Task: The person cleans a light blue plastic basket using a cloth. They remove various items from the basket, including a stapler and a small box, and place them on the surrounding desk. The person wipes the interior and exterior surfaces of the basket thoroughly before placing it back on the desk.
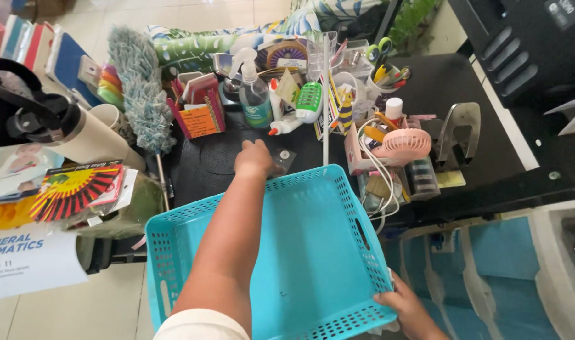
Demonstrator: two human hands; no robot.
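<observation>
Two hands are busy: our left hand (254,157) closes its fingers on a small clear packet (281,160) on the black table (218,157) at twelve o'clock, while our right hand (405,306) grips the turquoise basket (312,252) rim at five o'clock.

**A cluttered home study corner**

Looked like a room in a home, used for schoolwork and crafts. Showed a black desk (463,94) on a pale tiled floor (79,308), crowded along its far edge with a cup of scissors and pens (388,72), glue bottles (286,123), a spray bottle (254,94), a small pink fan (405,143) and a box of notebooks (199,113). Held schoolbooks and paper fans (73,189) stacked past the desk's left edge, beside a fluffy duster (142,94). Had leaf-print fabric (199,41) behind the far edge and a dark printer (526,44) at the far right corner.
</observation>
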